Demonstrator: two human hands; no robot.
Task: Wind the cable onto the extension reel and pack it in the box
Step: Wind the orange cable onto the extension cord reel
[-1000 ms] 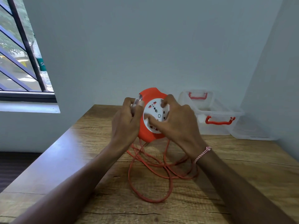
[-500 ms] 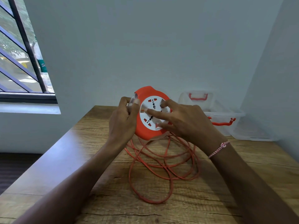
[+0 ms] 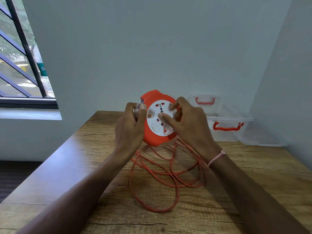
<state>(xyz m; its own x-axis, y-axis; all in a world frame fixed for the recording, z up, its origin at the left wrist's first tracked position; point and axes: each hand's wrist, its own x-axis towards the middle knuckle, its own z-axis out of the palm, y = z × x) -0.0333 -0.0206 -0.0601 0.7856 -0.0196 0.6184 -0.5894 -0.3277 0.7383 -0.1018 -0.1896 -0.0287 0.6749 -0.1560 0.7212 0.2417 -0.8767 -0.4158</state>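
Observation:
An orange extension reel (image 3: 152, 137) with a white socket face is held upright above the wooden table. My left hand (image 3: 130, 129) grips its left rim, thumb on the front edge. My right hand (image 3: 189, 127) holds the right side, thumb pressing on the white face and fingers curled over the upper right edge. The orange cable (image 3: 162, 174) hangs from the reel's underside and lies in loose loops on the table below. A clear plastic box (image 3: 228, 132) with orange handles stands at the back right by the wall.
The box's clear lid (image 3: 205, 103) with an orange handle leans behind it against the wall. The wooden table (image 3: 94, 149) ends at a left edge beside a barred window (image 3: 20, 65). Walls close the back and right sides.
The white socket face has turned under my right hand's fingers. My right hand shifted on the face and the loose cable loops changed shape on the table. My left hand kept its grip.

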